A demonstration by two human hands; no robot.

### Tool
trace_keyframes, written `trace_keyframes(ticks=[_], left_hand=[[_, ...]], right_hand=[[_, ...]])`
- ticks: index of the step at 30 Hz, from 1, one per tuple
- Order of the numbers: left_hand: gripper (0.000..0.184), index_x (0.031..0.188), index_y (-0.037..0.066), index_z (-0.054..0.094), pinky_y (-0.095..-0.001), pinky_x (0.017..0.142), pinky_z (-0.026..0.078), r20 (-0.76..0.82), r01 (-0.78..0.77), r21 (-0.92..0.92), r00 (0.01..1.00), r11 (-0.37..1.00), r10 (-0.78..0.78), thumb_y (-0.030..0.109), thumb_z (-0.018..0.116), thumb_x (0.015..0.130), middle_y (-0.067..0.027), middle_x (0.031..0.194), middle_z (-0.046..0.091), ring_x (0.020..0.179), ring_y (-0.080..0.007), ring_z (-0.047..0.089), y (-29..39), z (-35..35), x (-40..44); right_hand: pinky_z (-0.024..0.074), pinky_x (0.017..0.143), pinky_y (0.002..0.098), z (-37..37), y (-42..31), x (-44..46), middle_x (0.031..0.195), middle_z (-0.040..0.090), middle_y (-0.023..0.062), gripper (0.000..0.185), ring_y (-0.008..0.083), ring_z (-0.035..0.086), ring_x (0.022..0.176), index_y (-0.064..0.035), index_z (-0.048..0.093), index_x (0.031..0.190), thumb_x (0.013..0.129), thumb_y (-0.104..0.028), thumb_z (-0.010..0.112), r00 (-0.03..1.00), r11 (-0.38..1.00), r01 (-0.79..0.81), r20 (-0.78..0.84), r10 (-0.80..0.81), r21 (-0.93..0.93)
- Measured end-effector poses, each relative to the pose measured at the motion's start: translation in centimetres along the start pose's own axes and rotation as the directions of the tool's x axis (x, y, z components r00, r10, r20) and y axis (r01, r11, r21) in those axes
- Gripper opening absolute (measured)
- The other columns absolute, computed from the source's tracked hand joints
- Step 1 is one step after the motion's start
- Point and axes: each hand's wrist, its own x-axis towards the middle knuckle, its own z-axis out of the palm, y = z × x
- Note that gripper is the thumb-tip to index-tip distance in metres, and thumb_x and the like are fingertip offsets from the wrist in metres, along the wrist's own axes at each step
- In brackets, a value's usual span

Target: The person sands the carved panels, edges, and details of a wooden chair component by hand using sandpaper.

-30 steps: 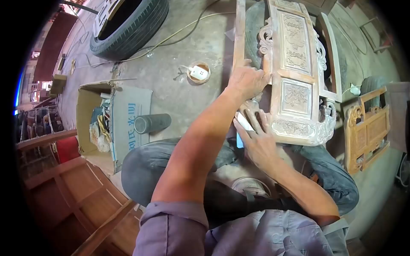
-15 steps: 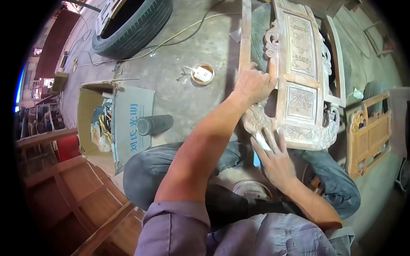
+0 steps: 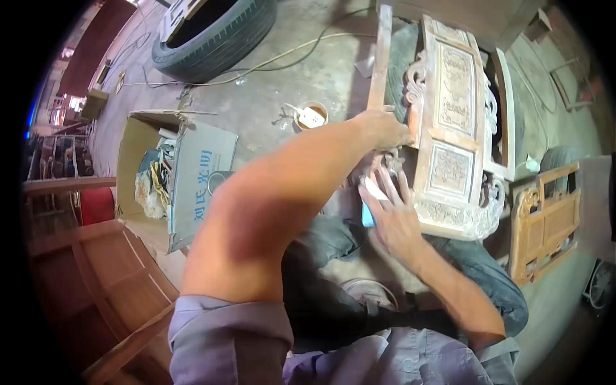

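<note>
A carved wooden furniture panel (image 3: 452, 128), pale with dust, leans in front of me on the right. My left hand (image 3: 385, 127) is closed on the left side of its frame, near the scrollwork. Lower down, my right hand (image 3: 399, 215) presses its fingers against the carved scroll (image 3: 389, 163) at the panel's lower left corner. It holds a folded white-and-blue sheet (image 3: 369, 206), possibly sandpaper, between its fingers and thumb. My left fingertips are partly hidden behind the wood.
A cardboard box (image 3: 205, 173) of odds and ends stands to the left. Beyond are a tyre (image 3: 221, 48), a cable and a round bowl (image 3: 324, 110) with a white block in it. Another carved panel (image 3: 545, 221) stands at right; brown wooden panels (image 3: 96, 276) lie lower left.
My right hand has slid up along the carved scroll with the folded sheet. My left elbow has lifted and swung outward, and now hides the grey cylinder beside the box. The view has shifted slightly.
</note>
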Motion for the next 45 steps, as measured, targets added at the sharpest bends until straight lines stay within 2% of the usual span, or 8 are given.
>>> trace_keyframes(ticks=[4, 7, 12, 16, 22, 25, 30, 45], left_hand=[[0.04, 0.148, 0.034, 0.063, -0.0563, 0.129, 0.027, 0.06, -0.213, 0.398, 0.977, 0.892, 0.207, 0.038, 0.051, 0.11, 0.0049, 0.135, 0.071, 0.132, -0.0302, 0.062, -0.6, -3.2, -0.3], [0.038, 0.144, 0.036, 0.067, -0.0548, 0.121, 0.034, 0.042, -0.113, 0.058, 0.993, 0.992, 0.111, 0.044, 0.048, 0.112, 0.0029, 0.13, 0.074, 0.128, -0.0293, 0.064, -1.8, -1.7, 0.4], [0.041, 0.109, 0.011, 0.078, -0.0455, 0.108, 0.045, -0.34, -0.163, -0.043, 0.93, 0.986, 0.139, 0.04, 0.049, 0.113, -0.0105, 0.093, 0.076, 0.101, -0.0302, 0.071, -2.1, 0.8, -1.2], [0.035, 0.112, 0.008, 0.074, -0.0459, 0.097, 0.053, -0.715, -0.276, -0.211, 0.698, 0.938, 0.044, 0.036, 0.053, 0.112, -0.0158, 0.091, 0.075, 0.095, -0.0368, 0.071, -2.6, 4.0, 1.0], [0.03, 0.134, 0.007, 0.061, -0.0482, 0.107, 0.052, -0.472, -0.053, -0.573, 0.837, 0.817, -0.277, 0.019, 0.059, 0.107, -0.017, 0.11, 0.075, 0.112, -0.0368, 0.07, -1.7, 1.7, -0.6], [0.039, 0.139, 0.008, 0.06, -0.052, 0.12, 0.043, -0.927, -0.212, -0.139, 0.371, 0.967, -0.052, 0.015, 0.062, 0.101, -0.0155, 0.132, 0.068, 0.134, -0.0333, 0.06, -2.3, 3.7, 1.0], [0.051, 0.144, 0.01, 0.06, -0.0587, 0.129, 0.028, -0.839, -0.069, -0.136, 0.539, 0.988, -0.078, 0.012, 0.064, 0.093, -0.0116, 0.146, 0.06, 0.145, -0.0303, 0.052, -2.2, 3.8, 1.1], [0.052, 0.147, 0.011, 0.062, -0.0545, 0.128, 0.031, -0.836, -0.026, -0.108, 0.543, 0.994, -0.077, 0.011, 0.065, 0.095, -0.0144, 0.151, 0.06, 0.143, -0.0296, 0.054, -2.2, 3.9, 0.9]], right_hand=[[0.0239, 0.129, 0.0698, -0.3, -0.4, -0.9, 0.136, 0.069, 0.0258, 0.07, 0.0477, 0.044, 0.153, 0.0019, 0.061, 0.146, 0.077, -0.001, 0.07, 1.0, 1.0, 0.013, -0.022, -0.012, 0.02], [0.0218, 0.13, 0.0695, -0.4, 1.1, 2.9, 0.134, 0.07, 0.0247, 0.071, 0.0464, 0.046, 0.152, 0.001, 0.06, 0.147, 0.077, -0.002, 0.07, 0.999, 0.999, 0.034, -0.024, -0.035, -0.009], [0.02, 0.13, 0.0679, -0.4, 0.4, 1.1, 0.14, 0.068, 0.018, 0.081, 0.0397, 0.044, 0.152, -0.0022, 0.056, 0.153, 0.074, -0.007, 0.076, 1.0, 0.998, 0.029, 0.007, -0.029, -0.053], [0.0269, 0.125, 0.0639, -0.4, 2.8, 4.8, 0.136, 0.069, 0.0153, 0.084, 0.0382, 0.05, 0.142, -0.0031, 0.054, 0.153, 0.075, -0.014, 0.083, 1.0, 0.994, 0.019, 0.016, -0.017, -0.109], [0.0371, 0.111, 0.0581, -1.3, 2.8, 5.4, 0.117, 0.074, 0.0127, 0.069, 0.0366, 0.06, 0.123, -0.0042, 0.066, 0.139, 0.073, -0.017, 0.084, 0.999, 0.996, -0.016, -0.046, 0.012, -0.089], [0.0354, 0.115, 0.0606, -1.2, 4.0, 7.2, 0.112, 0.075, 0.015, 0.056, 0.0385, 0.057, 0.128, -0.0034, 0.07, 0.129, 0.074, -0.011, 0.078, 0.991, 0.99, -0.133, -0.012, 0.132, -0.046], [0.0263, 0.126, 0.0644, -0.8, 3.3, 4.0, 0.126, 0.072, 0.0173, 0.056, 0.0415, 0.051, 0.142, -0.0015, 0.069, 0.129, 0.074, -0.008, 0.076, 0.999, 0.997, 0.042, 0.023, -0.04, -0.067], [0.0188, 0.133, 0.0672, -0.5, 1.4, 1.3, 0.138, 0.07, 0.0154, 0.051, 0.0411, 0.043, 0.154, -0.0001, 0.068, 0.135, 0.086, -0.013, 0.066, 0.967, 0.972, 0.21, 0.167, -0.191, -0.103]])
